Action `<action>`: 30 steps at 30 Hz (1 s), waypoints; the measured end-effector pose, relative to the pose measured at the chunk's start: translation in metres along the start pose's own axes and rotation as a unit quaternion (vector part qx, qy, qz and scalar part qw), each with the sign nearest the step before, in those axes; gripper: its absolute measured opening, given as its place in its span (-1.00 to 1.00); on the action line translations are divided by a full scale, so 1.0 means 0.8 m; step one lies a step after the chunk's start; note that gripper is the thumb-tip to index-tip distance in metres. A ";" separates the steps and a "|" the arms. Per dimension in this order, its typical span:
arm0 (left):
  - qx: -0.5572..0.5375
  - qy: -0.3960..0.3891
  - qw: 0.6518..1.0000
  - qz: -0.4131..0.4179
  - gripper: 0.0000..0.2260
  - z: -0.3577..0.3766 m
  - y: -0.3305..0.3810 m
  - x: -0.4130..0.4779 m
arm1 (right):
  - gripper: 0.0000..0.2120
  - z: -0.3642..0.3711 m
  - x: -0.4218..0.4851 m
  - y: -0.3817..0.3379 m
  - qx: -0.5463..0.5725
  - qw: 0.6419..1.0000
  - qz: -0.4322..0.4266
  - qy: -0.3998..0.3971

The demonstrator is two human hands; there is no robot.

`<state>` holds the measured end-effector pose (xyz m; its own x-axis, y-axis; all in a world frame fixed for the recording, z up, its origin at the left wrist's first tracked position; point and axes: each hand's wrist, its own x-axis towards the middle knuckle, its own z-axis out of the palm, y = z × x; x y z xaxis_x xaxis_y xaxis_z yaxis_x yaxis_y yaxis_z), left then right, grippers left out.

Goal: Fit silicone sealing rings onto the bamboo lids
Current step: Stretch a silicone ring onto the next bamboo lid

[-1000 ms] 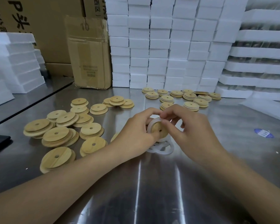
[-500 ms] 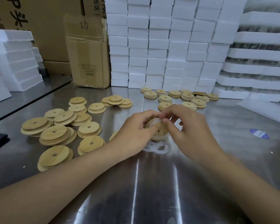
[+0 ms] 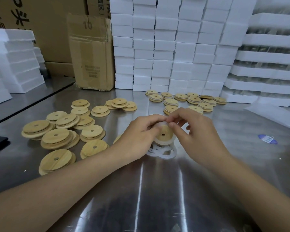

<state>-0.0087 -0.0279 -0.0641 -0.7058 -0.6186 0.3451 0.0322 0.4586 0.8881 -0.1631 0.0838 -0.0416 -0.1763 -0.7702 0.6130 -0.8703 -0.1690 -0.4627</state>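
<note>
A round bamboo lid with a centre hole is held tilted above the steel table, between both hands. My left hand grips its left edge. My right hand pinches a white silicone ring against the lid's upper rim; the ring wraps the lid's lower edge. Loose white rings lie on the table just below. Bare bamboo lids are scattered at the left. A group of lids with white rings sits at the back right.
The steel table reflects light in front of my arms. Stacked white foam boxes and foam trays wall the back and right. A cardboard carton stands at the back left. A blue label lies at the right.
Both hands stay on the same lid. My right fingers have worked along the lid's upper rim with the ring, and the lid has turned slightly.
</note>
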 end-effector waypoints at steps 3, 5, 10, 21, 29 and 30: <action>0.005 0.000 1.000 0.005 -0.70 0.000 -0.002 0.000 | -0.84 -0.002 0.002 0.002 0.008 1.000 0.011 -0.009; 0.006 0.001 1.000 0.007 -0.69 0.001 -0.002 0.000 | -0.84 -0.003 0.003 0.004 0.007 1.000 0.016 -0.016; 0.014 -0.004 1.000 0.009 -0.70 0.000 -0.003 0.002 | -0.84 -0.004 0.004 0.006 0.006 0.999 0.029 -0.025; 0.042 0.000 0.999 0.017 -0.62 -0.002 -0.005 0.005 | -0.79 -0.025 0.006 0.013 0.051 0.987 0.104 -0.108; 0.061 -0.017 0.998 0.025 -0.65 0.000 -0.002 0.003 | -0.74 -0.037 0.009 0.017 0.061 0.976 0.138 -0.159; 0.060 -0.017 0.998 0.025 -0.65 0.000 -0.002 0.002 | -0.73 -0.037 0.008 0.018 0.069 0.974 0.138 -0.163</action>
<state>-0.0099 -0.0297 -0.0648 -0.7287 -0.5722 0.3763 -0.0158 0.5634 0.8260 -0.1903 0.0946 -0.0249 -0.2189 -0.9490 0.2271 -0.7370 0.0083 -0.6758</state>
